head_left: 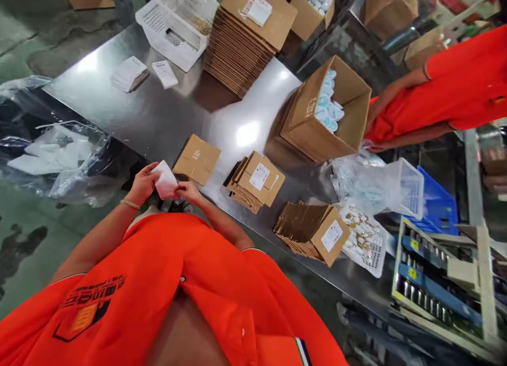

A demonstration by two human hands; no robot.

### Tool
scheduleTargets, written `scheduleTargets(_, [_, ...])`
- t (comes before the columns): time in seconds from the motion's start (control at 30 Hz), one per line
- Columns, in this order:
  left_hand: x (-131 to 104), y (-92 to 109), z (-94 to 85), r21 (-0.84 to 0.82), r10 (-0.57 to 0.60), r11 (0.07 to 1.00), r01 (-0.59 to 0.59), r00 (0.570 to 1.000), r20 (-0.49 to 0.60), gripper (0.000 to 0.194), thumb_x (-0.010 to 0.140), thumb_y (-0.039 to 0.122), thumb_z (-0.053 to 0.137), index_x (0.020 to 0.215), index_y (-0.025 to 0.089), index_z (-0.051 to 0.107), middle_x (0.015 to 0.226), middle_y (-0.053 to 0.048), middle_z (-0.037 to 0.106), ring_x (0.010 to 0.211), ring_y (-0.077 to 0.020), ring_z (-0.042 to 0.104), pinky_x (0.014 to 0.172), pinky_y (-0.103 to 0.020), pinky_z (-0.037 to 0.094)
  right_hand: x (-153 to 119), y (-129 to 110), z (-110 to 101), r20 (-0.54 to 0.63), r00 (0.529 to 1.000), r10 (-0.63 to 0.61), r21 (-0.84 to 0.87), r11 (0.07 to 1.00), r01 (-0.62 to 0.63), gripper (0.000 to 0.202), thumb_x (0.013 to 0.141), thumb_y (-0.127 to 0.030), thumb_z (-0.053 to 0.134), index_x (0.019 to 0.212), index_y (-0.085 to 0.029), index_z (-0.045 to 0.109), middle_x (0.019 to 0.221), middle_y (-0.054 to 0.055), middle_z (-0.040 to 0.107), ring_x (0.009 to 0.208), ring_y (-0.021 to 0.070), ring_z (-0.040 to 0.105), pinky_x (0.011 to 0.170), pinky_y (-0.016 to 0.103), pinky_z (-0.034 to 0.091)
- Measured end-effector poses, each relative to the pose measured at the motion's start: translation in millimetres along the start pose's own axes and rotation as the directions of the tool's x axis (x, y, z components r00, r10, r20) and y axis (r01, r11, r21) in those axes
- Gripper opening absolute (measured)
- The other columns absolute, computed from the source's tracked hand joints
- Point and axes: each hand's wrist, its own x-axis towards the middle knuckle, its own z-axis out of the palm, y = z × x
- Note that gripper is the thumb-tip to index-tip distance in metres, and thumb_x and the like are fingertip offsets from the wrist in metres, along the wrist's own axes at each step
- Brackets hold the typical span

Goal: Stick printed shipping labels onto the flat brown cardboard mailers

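Note:
Between my two hands is a small white packet (165, 181), held near the table's front edge. The fingers of my left hand (143, 185) are closed on its left side, and those of my right hand (187, 190) pinch its lower right corner. Just beyond my right hand, a flat folded cardboard piece (197, 159) lies on the metal table (158, 112). To its right sits a short stack of flattened cartons (257, 180) with a white label on top. A longer leaning row of flattened cartons (312, 231) is farther right.
White papers (129, 74), a white basket (178, 25) and a tall cardboard stack (245, 33) stand at the back. An open box (325, 112) holds wrapped items. At right are a person's arm (400, 86), a bagged basket and metal parts. Clear plastic bags (59, 155) lie left.

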Motion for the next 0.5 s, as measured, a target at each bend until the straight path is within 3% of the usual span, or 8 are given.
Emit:
scheduleTargets(0.07, [1.9,-2.3,-8.7,-0.047,-0.050,0.998,0.042,0.983,-0.179,0.057,0.076,0.029,0.101,0.126,0.017,0.075,0.080,-0.002,0.075,0.069,-0.0181,0.069,0.071,-0.029,0.059,12.0,1.2,16.3,-0.101,0.994,0.051,0.079,0.996,-0.043,0.015,0.085,-0.015,0.081,0.080,-0.022,0.069,0.069,-0.006,0.063,0.072,0.0167,0.064,0.078,0.029,0.056])
scheduleTargets(0.1, [-0.5,-5.4,-12.2,-0.056,-0.065,0.997,0.055,0.976,-0.210,0.055,0.085,0.038,0.098,0.130,0.017,0.073,0.080,-0.002,0.075,0.069,-0.0192,0.070,0.071,-0.030,0.059,16.7,0.6,19.0,-0.163,0.983,0.081,0.130,0.990,-0.060,0.015,0.083,-0.015,0.081,0.087,-0.023,0.069,0.068,-0.008,0.062,0.071,0.0157,0.062,0.076,0.027,0.054])
scheduleTargets(0.17, [-10.7,-14.0,-16.2,-0.043,-0.050,0.998,0.044,0.988,-0.148,0.066,0.091,0.058,0.093,0.140,0.018,0.070,0.083,-0.003,0.075,0.073,-0.0217,0.073,0.072,-0.033,0.060,25.4,-2.7,19.1,-0.247,0.961,0.126,0.203,0.976,-0.076,0.025,0.080,-0.013,0.084,0.098,-0.024,0.070,0.068,-0.010,0.060,0.069,0.0151,0.060,0.075,0.025,0.052])
scheduleTargets(0.2, [-17.1,-18.6,-16.8,-0.021,-0.017,1.000,0.016,0.997,-0.080,0.076,0.086,0.063,0.095,0.142,0.018,0.070,0.086,-0.003,0.076,0.076,-0.0226,0.074,0.075,-0.034,0.060,29.4,-5.0,18.1,-0.254,0.958,0.132,0.224,0.972,-0.075,0.026,0.080,-0.013,0.084,0.100,-0.024,0.070,0.069,-0.010,0.060,0.070,0.0153,0.061,0.076,0.025,0.052])
scheduleTargets(0.27, [-28.8,-25.7,-16.1,0.053,0.070,0.996,-0.072,0.997,0.040,0.092,0.062,0.063,0.109,0.135,0.018,0.076,0.090,-0.003,0.079,0.081,-0.0228,0.075,0.078,-0.034,0.060,35.8,-9.5,15.7,-0.229,0.966,0.118,0.247,0.967,-0.059,0.019,0.080,-0.014,0.082,0.093,-0.023,0.071,0.073,-0.008,0.065,0.075,0.0158,0.064,0.081,0.026,0.055])
scheduleTargets(0.37, [-35.6,-28.0,-12.9,0.190,0.117,0.973,-0.135,0.988,0.103,0.092,0.032,0.059,0.116,0.106,0.015,0.084,0.088,-0.005,0.080,0.081,-0.0219,0.072,0.080,-0.034,0.059,39.4,-12.9,10.8,-0.172,0.980,0.101,0.257,0.965,-0.054,0.011,0.080,-0.015,0.082,0.084,-0.021,0.073,0.080,-0.003,0.074,0.080,0.0169,0.069,0.086,0.030,0.059])
scheduleTargets(0.5, [-27.0,-25.2,-2.1,0.295,0.085,0.949,-0.112,0.991,0.101,0.091,0.027,0.069,0.113,0.094,0.012,0.087,0.084,-0.009,0.082,0.077,-0.0237,0.072,0.078,-0.037,0.059,29.5,-6.9,2.4,-0.213,0.975,0.070,0.138,0.990,-0.041,0.011,0.078,-0.016,0.086,0.081,-0.021,0.077,0.084,0.001,0.079,0.083,0.0211,0.073,0.088,0.035,0.063])
